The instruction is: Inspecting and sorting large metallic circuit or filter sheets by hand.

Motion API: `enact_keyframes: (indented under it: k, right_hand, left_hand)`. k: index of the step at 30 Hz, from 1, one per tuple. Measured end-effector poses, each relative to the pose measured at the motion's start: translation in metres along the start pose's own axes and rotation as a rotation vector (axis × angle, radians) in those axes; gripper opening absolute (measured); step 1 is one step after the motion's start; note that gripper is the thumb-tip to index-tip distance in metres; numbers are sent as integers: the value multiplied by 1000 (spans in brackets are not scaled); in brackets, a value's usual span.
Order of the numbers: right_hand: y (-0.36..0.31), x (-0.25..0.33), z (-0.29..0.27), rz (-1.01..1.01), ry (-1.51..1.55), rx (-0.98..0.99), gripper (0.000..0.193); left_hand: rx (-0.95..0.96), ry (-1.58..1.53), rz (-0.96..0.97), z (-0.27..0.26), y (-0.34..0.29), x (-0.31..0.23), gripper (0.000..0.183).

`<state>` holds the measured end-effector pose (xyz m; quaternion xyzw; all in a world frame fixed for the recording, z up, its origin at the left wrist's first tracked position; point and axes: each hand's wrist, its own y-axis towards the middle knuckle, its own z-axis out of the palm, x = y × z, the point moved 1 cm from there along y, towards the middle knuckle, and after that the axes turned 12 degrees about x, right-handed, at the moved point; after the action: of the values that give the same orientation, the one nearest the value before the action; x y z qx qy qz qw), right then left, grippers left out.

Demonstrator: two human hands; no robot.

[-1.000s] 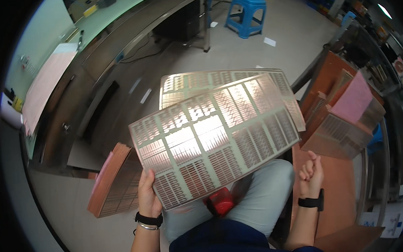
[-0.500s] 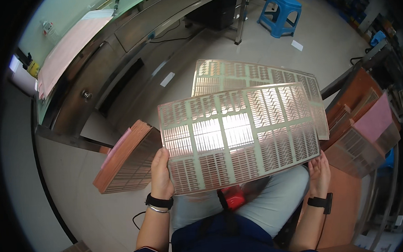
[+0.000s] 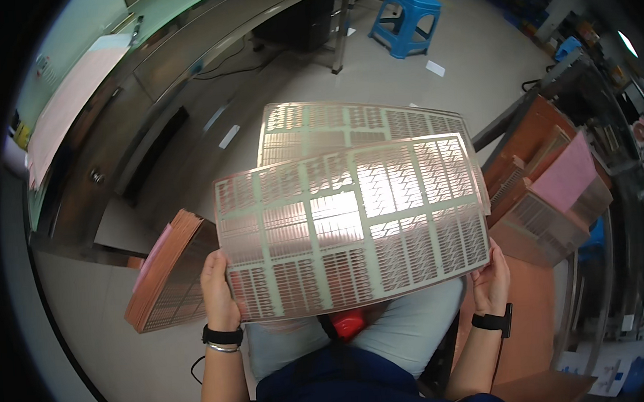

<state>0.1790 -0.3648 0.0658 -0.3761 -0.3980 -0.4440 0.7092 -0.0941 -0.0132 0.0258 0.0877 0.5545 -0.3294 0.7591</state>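
Note:
A large printed circuit panel (image 3: 290,280), with copper patterns divided by pale green bands, is held above my lap, its shiny face catching the light. My left hand (image 3: 219,288) grips its lower left edge, thumb on the near side. At the lower right corner, my right hand (image 3: 490,278) closes on the panel's edge, its fingers partly behind it. A second similar panel (image 3: 365,119) shows behind and beyond the held one, mostly covered by it. What supports that second panel is hidden.
A thick stack of copper-edged panels (image 3: 166,275) leans on the left. More panels (image 3: 534,225) with pink sheets (image 3: 567,175) stand on the right beside a brown board (image 3: 518,329). A metal-sided bench (image 3: 121,110) runs along the far left; a blue stool (image 3: 408,22) stands on the floor beyond.
The whole view has shifted, so panels, hands and stool all appear farther left. Both hands keep their grip on the front panel, and the bright glare on it has moved.

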Motion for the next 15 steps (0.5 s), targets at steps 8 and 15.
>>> enact_keyframes:
  k: [8,15]
  right_hand:
    - [-11,29,-9,4,-257,254,39]
    - [-29,43,-16,53,-359,335,32]
  left_hand:
    - [4,136,3,-6,10,-3,23]
    - [51,190,82,2,6,-11,24]
